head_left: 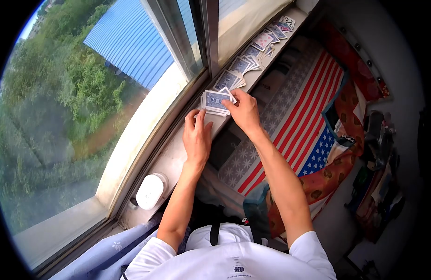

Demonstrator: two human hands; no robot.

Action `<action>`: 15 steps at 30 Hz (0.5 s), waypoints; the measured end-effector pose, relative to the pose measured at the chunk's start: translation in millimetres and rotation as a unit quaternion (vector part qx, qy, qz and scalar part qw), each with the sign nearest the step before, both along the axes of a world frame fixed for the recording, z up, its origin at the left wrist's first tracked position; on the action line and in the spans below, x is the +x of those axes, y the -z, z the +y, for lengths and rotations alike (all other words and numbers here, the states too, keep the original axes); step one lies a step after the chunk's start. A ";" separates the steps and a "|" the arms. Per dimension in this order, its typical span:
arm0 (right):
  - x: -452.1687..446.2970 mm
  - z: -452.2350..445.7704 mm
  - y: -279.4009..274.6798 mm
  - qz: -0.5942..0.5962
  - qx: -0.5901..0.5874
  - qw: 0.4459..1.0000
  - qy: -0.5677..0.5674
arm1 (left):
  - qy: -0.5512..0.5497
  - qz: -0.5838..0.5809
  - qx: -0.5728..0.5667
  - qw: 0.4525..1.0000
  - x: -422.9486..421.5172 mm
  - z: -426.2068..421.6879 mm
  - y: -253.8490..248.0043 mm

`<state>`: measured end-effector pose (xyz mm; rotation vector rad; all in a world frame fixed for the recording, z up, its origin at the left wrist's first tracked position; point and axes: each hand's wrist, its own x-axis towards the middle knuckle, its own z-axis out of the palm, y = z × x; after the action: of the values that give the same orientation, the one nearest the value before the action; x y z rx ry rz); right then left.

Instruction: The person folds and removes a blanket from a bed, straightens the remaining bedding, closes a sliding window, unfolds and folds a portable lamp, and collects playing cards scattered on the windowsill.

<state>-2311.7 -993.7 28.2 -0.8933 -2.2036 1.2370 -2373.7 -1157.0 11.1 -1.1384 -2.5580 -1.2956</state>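
Note:
Blue-backed playing cards (216,100) lie in a loose, uneven pile on the windowsill in front of me. My right hand (245,111) pinches a playing card at the pile's right side, thumb on top of the blue back and fingers at the edge. My left hand (197,140) rests on the sill at the pile's near left, its fingertips by the card edges and its thumb apart from the fingers. It holds nothing that I can see. Just beyond, a fanned stack of cards (229,80) lies close to the pile.
More cards trail along the sill, including a face-up red card (262,41). A white rounded device (151,192) stands on the near sill. The window (75,107) borders the left. Below right lies a bed with a flag-patterned cover (290,135).

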 end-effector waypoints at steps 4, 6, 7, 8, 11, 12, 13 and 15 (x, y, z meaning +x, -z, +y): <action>-11.9 42.0 -3.2 -0.039 0.135 0.988 0.057 | 0.013 0.039 -0.015 0.999 3.8 14.1 4.4; -11.3 52.6 -0.2 -0.065 0.180 0.975 0.116 | 0.030 0.043 -0.024 0.998 6.9 24.4 7.7; -10.2 58.2 5.9 -0.076 0.193 0.969 0.134 | 0.046 0.065 -0.031 0.996 5.7 29.1 7.9; -8.9 64.7 12.9 -0.086 0.208 0.963 0.151 | 0.062 0.087 -0.035 0.994 5.1 36.3 6.5; -12.5 73.5 25.7 -0.099 0.151 0.972 0.152 | 0.109 0.110 -0.066 0.986 2.0 55.7 10.4; -13.8 80.9 19.2 -0.125 0.100 0.976 0.150 | 0.109 0.119 -0.080 0.984 0.7 59.5 11.2; -14.2 92.4 21.8 -0.115 0.115 0.971 0.173 | 0.107 0.128 -0.096 0.981 -0.4 62.7 12.3; -19.2 112.1 26.4 -0.094 0.139 0.962 0.216 | 0.112 0.124 -0.115 0.979 0.1 64.7 13.7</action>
<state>-2330.9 -881.6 1.8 -1.3228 -2.0954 0.6432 -2373.6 -1092.3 -2.5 -1.5601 -2.4960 -0.8380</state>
